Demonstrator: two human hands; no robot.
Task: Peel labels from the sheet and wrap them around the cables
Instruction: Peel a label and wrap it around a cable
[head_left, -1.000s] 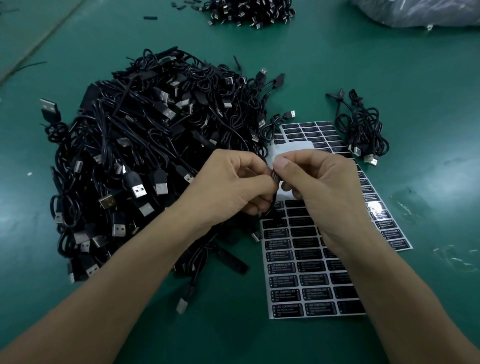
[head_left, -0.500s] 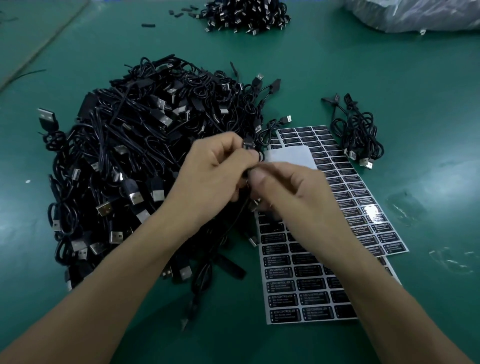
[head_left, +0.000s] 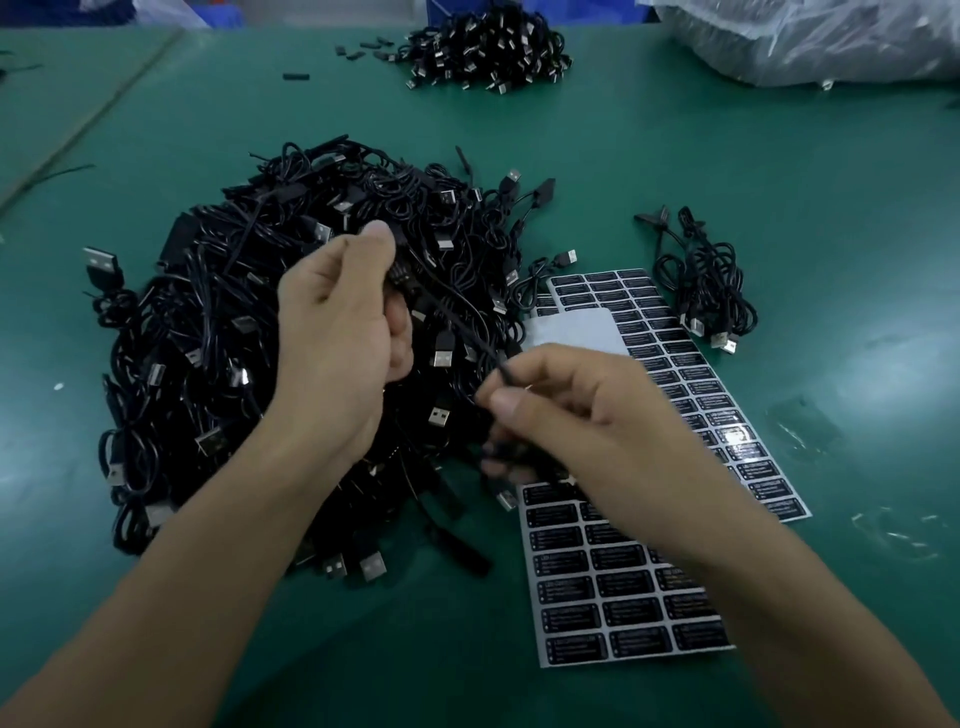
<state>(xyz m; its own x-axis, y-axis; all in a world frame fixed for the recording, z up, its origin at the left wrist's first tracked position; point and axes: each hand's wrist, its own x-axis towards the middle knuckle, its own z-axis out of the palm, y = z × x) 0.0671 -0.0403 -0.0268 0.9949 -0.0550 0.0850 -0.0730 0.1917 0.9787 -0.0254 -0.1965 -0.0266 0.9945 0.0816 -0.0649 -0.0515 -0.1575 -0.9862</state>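
While both forearms reach in from the near edge of the green table (head_left: 779, 156), the left hand (head_left: 337, 338) is raised over the pile of black cables (head_left: 208, 322), which spreads across the left-centre of the surface. Back of the hand faces the camera; thumb and forefinger are up top, pinching the upper end of a single cable (head_left: 457, 325), other fingers curled in below. The right hand (head_left: 587, 426) sits lower and nearer, over the left margin of the label sheets (head_left: 613, 587), knuckles up. Its thumb and forefinger pinch the same cable, and its remaining fingers are folded under. The cable runs in a straight slant between the two pinches, down to the right. Motion blur here; cannot tell whether a label is on it. The two sheets overlap right of centre, rows of black labels, with a pale bare patch (head_left: 576, 327) at the far left corner. A small bunch of cables (head_left: 706, 280) lies just beside the sheets' far right corner, apart from the pile. A second heap (head_left: 488, 52) sits at the far edge, and a plastic bag (head_left: 805, 41) at the far right corner.
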